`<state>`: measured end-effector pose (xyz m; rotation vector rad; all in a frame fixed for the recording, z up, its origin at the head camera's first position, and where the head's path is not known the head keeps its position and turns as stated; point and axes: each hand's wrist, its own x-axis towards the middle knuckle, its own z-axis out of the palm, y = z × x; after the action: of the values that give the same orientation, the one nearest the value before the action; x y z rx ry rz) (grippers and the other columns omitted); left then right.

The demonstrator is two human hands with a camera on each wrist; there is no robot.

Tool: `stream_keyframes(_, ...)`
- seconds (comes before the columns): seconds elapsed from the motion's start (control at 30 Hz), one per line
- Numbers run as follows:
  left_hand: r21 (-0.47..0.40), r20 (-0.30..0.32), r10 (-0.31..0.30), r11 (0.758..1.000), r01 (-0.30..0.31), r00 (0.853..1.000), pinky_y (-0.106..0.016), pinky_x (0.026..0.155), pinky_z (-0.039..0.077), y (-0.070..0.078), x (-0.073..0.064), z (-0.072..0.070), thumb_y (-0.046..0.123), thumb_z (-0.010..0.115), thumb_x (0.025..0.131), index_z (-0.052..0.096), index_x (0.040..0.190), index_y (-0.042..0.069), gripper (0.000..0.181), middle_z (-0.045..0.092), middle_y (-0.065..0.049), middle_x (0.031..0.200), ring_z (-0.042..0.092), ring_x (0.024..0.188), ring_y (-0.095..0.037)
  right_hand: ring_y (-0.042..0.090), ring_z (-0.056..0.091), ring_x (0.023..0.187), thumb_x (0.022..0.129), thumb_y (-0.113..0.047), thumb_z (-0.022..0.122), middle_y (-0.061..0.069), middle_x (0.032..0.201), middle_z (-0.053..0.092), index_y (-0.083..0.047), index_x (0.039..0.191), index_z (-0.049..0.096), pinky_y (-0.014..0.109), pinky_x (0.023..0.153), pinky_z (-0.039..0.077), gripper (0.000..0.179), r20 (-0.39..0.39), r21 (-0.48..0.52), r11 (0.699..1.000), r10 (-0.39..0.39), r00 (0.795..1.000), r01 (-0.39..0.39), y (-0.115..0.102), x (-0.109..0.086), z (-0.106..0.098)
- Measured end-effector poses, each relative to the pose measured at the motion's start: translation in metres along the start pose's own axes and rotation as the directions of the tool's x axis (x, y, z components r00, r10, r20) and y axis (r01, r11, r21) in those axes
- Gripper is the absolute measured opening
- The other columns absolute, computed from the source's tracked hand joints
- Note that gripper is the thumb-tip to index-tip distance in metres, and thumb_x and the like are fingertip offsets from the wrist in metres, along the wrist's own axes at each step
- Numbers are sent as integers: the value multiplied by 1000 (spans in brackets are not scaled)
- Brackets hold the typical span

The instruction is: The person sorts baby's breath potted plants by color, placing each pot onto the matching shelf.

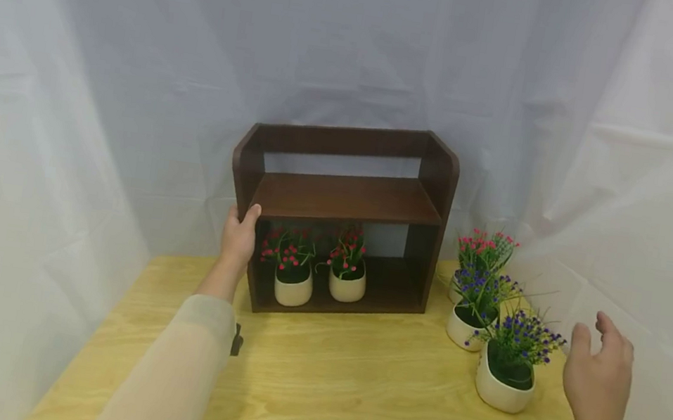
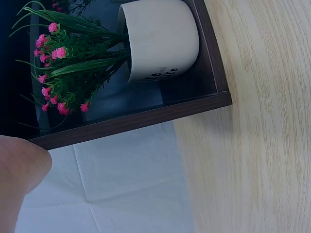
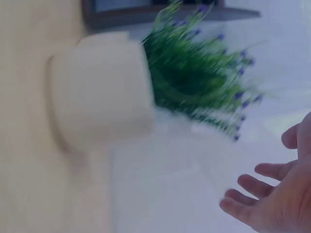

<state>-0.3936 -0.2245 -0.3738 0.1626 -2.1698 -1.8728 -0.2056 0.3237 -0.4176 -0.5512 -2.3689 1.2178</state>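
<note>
A dark brown wooden two-tier shelf (image 1: 347, 197) stands on the table. My left hand (image 1: 239, 236) grips its left side panel, thumb at the front edge. On the lower tier sit two white pots with pink flowers, a left one (image 1: 293, 289) and a right one (image 1: 347, 286). To the right of the shelf, my right hand (image 1: 600, 365) is in the air with loosely bent fingers, holding nothing. Nearest to it is a white pot with purple flowers (image 1: 503, 388); the right wrist view shows a gap between this pot (image 3: 104, 92) and the fingers (image 3: 255, 187).
Behind the nearest pot stand another purple-flowered pot (image 1: 466, 330) and a pink-flowered plant (image 1: 487, 248), partly hidden. The light wood table (image 1: 320, 385) extends in front of the shelf. White sheeting (image 1: 346, 41) hangs at the back and both sides.
</note>
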Motion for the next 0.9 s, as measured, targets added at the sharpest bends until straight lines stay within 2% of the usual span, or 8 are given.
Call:
stream_keyframes(0.13,4,4,-2,1000,2,1000,-50,142,9,0,2,0,58,45,111,-1,176,16,90,2,-10,185,5,172,-31,59,23,159,113,-26,20,32,177,18,-4,173,13,76,124,28,65,106,-9,997,82,991,-81,27,5,-8)
stream_keyframes(0.23,-13,2,22,1000,-22,1000,-50,142,11,-1,4,0,56,46,112,8,176,15,85,11,-11,184,10,172,-31,62,23,157,110,-14,21,37,176,9,4,171,5,70,119,41,65,258,-36,998,64,964,-57,44,13,-9)
stream_keyframes(0.37,-41,-7,68,997,-68,998,-49,141,16,-2,6,1,50,47,113,25,171,14,72,27,-13,180,20,170,-31,71,21,150,107,-1,26,50,167,-3,18,162,-12,64,109,54,70,511,-56,998,-3,860,37,61,23,-7)
stream_keyframes(0.43,-41,-8,69,997,-69,998,-49,141,17,-3,6,0,50,47,113,28,169,14,70,29,-13,179,21,169,-31,75,19,147,105,2,32,55,162,-3,24,158,-12,73,116,45,72,588,-52,994,-43,807,91,67,26,-3)
stream_keyframes(0.5,-38,-11,68,997,-69,998,-49,141,17,-4,6,0,50,47,113,28,170,14,70,29,-12,179,21,169,-31,77,21,145,105,2,39,57,161,1,29,156,-7,78,117,39,74,626,-59,988,-74,776,142,71,27,3)
stream_keyframes(0.67,-26,-16,74,997,-75,997,-50,141,17,-5,7,0,50,47,113,28,169,15,70,29,-12,179,22,169,-31,76,25,146,106,-10,59,57,161,5,28,157,-7,74,116,45,92,706,-45,980,-108,700,196,77,24,14)
stream_keyframes(0.77,-27,-19,68,997,-68,998,-50,140,17,-5,7,0,51,47,113,26,170,14,72,28,-13,180,21,169,-32,75,21,149,106,-26,69,56,163,0,25,158,-15,75,119,40,111,737,-29,988,-81,671,151,77,22,21)
stream_keyframes(0.9,-17,-6,30,999,-30,1000,-50,142,12,-5,5,0,55,46,112,10,175,14,84,12,-12,184,11,171,-31,73,21,151,102,-40,75,55,164,5,23,160,-13,77,122,34,122,719,-58,992,-35,694,110,77,20,31)
